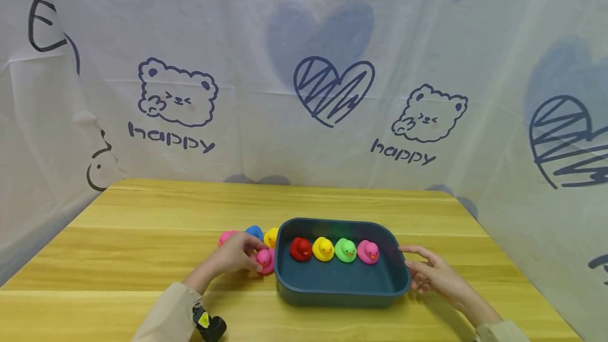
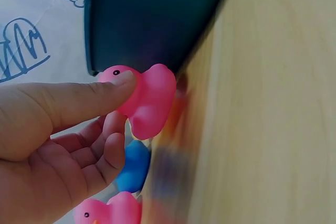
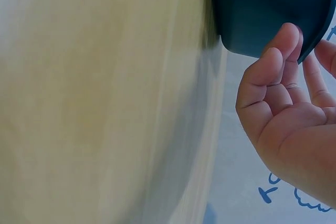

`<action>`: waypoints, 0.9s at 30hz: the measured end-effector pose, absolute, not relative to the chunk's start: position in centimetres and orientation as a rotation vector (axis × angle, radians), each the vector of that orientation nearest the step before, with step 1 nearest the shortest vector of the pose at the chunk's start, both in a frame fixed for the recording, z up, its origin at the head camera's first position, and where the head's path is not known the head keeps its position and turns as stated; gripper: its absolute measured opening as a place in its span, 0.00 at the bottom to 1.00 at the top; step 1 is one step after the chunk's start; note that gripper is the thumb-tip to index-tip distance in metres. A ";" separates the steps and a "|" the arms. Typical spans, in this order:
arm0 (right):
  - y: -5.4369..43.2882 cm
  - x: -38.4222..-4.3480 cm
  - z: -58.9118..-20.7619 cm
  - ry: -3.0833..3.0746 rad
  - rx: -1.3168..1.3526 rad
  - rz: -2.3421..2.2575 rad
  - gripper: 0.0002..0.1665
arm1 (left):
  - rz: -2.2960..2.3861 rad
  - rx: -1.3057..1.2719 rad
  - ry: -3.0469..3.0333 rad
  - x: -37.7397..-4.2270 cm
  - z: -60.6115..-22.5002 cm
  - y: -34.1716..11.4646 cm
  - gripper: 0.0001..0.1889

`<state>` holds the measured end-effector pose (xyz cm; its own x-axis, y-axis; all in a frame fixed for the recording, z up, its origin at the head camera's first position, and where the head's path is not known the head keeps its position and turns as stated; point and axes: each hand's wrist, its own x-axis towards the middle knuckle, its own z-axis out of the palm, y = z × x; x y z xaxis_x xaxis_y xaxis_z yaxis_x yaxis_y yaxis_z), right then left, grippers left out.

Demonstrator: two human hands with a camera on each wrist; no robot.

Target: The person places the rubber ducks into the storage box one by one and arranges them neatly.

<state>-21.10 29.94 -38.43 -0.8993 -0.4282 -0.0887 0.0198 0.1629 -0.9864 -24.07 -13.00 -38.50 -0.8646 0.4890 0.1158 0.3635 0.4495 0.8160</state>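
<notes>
One pink duck [image 1: 265, 260] pinched in left grip [image 1: 236, 252]; right grip [image 1: 438, 277] perhaps touching tray [image 1: 342, 298].

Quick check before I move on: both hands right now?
Left hand: closed, pinching a pink duck.
Right hand: open, at the right end of the dark bin.
</notes>
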 end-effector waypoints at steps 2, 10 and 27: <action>29.9 -21.1 -38.4 2.094 -0.394 -1.791 0.15 | 1.393 0.774 2.564 -24.1 -38.4 -13.2 0.18; 29.9 -21.0 -38.3 2.101 -0.387 -1.790 0.16 | 1.405 0.769 2.599 -24.0 -38.0 -14.0 0.18; 29.9 -21.2 -38.5 2.105 -0.332 -1.785 0.17 | 1.480 0.680 2.529 -23.4 -37.9 -14.6 0.17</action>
<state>-21.20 29.92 -38.48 -0.9076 -0.4024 -0.1197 0.0524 0.1742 -0.9833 -23.38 -14.55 -37.86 -0.8893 0.4440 0.1099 0.3133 0.4165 0.8535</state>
